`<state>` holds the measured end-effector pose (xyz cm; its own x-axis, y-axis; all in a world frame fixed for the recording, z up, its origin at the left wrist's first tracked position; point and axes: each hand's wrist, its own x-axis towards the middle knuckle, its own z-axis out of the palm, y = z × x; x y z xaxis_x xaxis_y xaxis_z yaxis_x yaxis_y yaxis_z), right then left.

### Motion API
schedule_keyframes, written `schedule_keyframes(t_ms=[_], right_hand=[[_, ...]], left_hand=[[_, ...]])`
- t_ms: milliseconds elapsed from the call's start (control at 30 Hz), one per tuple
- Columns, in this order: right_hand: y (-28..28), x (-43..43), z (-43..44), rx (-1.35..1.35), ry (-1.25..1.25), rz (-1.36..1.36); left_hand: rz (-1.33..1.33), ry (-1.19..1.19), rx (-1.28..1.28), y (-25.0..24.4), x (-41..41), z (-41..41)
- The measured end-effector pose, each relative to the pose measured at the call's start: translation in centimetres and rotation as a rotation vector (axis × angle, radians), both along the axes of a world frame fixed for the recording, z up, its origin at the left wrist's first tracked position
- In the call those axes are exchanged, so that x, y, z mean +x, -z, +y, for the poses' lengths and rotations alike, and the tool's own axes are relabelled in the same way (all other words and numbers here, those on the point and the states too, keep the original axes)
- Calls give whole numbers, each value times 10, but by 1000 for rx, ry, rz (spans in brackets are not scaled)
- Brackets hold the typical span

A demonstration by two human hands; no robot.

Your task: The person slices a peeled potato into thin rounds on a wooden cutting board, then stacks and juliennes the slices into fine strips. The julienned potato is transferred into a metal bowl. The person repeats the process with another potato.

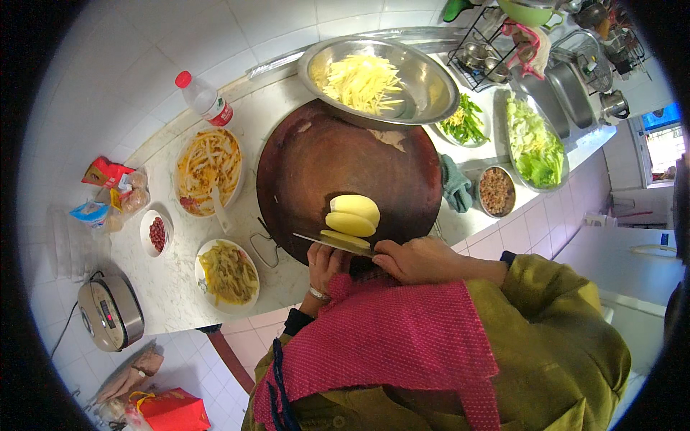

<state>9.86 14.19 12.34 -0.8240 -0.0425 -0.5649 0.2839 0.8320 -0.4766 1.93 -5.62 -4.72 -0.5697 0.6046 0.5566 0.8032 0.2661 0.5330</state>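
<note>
At the near edge of a round wooden chopping board (345,161), my right hand (418,259) grips the handle end of a kitchen knife (329,243). Its blade stretches leftward, beside a pale yellow slice (347,237). Just beyond lie cut pieces of peeled potato (353,215). My left hand (325,263) is behind the blade with its fingers bent; what it touches there is mostly hidden by the blade and the pink apron. Over the board's far edge sits a steel basin (436,89) with potato shreds (361,81) inside.
Left are an oval plate of sauced food (207,172), a plate of cooked vegetables (229,275), a bowl of red beans (157,234), a bottle (207,102) and a rice cooker (110,312). Right are a green cloth (456,183), minced food in a bowl (497,191) and chopped lettuce (533,140).
</note>
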Motion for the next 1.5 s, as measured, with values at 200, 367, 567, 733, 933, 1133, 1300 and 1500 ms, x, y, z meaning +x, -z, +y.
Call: schedule_keyframes(t_ms=[200, 367, 567, 733, 933, 1133, 1300, 1500], right_hand=[[19, -19, -9, -95, 88, 73], [36, -28, -16, -76, 70, 111], [38, -25, -17, -63, 50, 157], [8, -9, -10, -47, 87, 104], [-16, 21, 4, -20, 65, 95], [-1, 12, 0, -5, 40, 96], [17, -7, -9, -51, 56, 90], [21, -16, -13, -68, 53, 101]], left_hand=[[117, 45, -12, -5, -5, 1], [147, 57, 48, 5, -7, 2], [124, 48, 30, 14, -4, -2], [-108, -16, 101, 15, 5, 3], [-36, -25, -7, 0, 2, 1], [-154, -29, 12, 17, 7, -3], [-33, -4, 44, 15, 2, -3], [-93, 18, 16, 35, 8, -6]])
